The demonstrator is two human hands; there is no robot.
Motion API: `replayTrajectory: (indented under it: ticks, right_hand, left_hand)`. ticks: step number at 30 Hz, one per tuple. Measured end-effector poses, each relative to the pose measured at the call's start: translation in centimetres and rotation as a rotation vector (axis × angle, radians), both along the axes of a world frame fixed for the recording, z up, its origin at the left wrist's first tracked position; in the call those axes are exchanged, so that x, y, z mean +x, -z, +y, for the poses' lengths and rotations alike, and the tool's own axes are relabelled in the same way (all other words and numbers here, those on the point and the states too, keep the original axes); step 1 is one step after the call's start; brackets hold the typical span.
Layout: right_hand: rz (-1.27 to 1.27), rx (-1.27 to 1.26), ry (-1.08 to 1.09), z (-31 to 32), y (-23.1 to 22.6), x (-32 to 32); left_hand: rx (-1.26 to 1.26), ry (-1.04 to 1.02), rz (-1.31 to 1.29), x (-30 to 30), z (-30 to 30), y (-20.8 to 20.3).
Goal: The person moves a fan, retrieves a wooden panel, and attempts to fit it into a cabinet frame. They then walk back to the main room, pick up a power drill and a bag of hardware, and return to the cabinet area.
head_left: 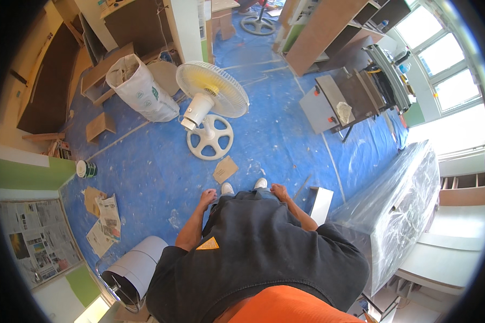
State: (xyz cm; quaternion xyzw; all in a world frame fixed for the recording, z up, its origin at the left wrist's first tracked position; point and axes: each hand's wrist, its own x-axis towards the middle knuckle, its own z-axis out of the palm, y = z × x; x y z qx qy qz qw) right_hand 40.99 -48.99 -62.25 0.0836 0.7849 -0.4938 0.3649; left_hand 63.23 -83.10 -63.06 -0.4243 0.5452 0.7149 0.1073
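Note:
My left hand (208, 197) hangs beside my left thigh, its fingers curled in, with nothing seen in it. On the other side, my right hand (278, 191) is by my right thigh, also loosely closed, with nothing showing in its fingers. Both hands are close to my blue jeans (281, 203). Just beyond my white shoes (261, 183) a piece of brown cardboard (226, 170) lies flat on the floor. Farther ahead stands a white pedestal fan (212, 91) on a round spoked base (210, 138).
Blue sheeting (275, 134) covers the floor. A full white sack (140, 89) stands beyond the fan's left side. At right are a table saw (334, 102) and a plastic-wrapped piece (399, 204). A white box-like piece (321, 204), newspapers (109, 215) and a grey cylindrical bin (140, 264) are nearer.

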Motion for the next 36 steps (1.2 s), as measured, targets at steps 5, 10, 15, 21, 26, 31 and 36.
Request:
replayTrajectory:
  ticks: [5, 10, 15, 21, 26, 31, 36]
  right_hand:
    - [-0.036, 0.016, 0.002, -0.8, -0.4, 0.0]
    - [-0.064, 0.017, 0.027, -1.0, -0.5, 0.3]
    - [-0.026, -0.05, -0.008, -0.8, -0.7, 0.7]
    - [-0.101, -0.155, 0.075, 1.0, 0.5, 0.0]
    - [0.094, 0.036, -0.567, 6.0, -0.3, -4.3]
    - [-0.353, 0.2, -0.599, 3.0, -1.7, -12.4]
    - [-0.441, 0.278, -0.668, -5.3, -0.5, -17.7]
  left_hand:
    - [-0.01, -0.001, -0.062, 0.8, 0.3, 0.6]
    - [-0.04, 0.012, 0.003, 1.1, 0.4, 1.2]
    - [-0.047, 0.02, 0.014, 1.0, 0.4, 1.0]
    - [-0.085, 0.046, -0.059, 0.1, -0.2, 0.7]
    - [-0.53, 0.014, -0.039, 0.8, 0.0, 1.6]
    - [-0.61, -0.306, 0.01, 2.3, 0.4, -1.1]
    - [-0.642, -0.75, -0.108, 8.3, 7.5, -3.9]
